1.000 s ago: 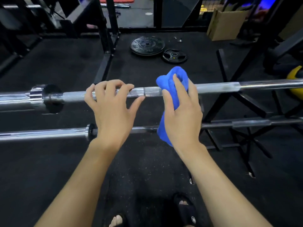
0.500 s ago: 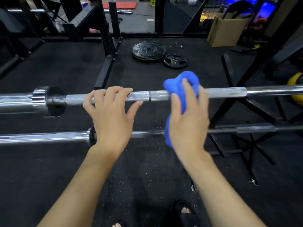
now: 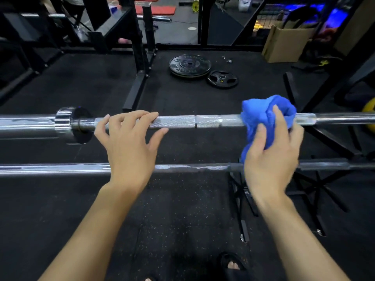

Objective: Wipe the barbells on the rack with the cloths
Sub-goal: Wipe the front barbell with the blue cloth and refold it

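Note:
The upper barbell (image 3: 207,121), chrome with a knurled shaft and a collar at the left, crosses the view at mid height. A second, lower barbell (image 3: 60,168) runs parallel nearer to me. My left hand (image 3: 129,142) rests on the upper bar just right of the collar, with the fingers laid over the top and the thumb spread below. My right hand (image 3: 272,159) grips a bunched blue cloth (image 3: 261,114) wrapped over the upper bar towards its right part. The cloth's lower end hangs down behind my palm.
Two black weight plates (image 3: 189,64) lie on the rubber floor beyond the bars. A black rack upright and its foot (image 3: 138,86) stand at centre left, and black stand legs (image 3: 316,136) at the right. A cardboard box (image 3: 284,45) sits at the far right. My sandalled foot (image 3: 233,266) shows below.
My right hand has slid the blue cloth to the right along the upper bar. My left hand has stayed near the collar with its fingers a little straighter.

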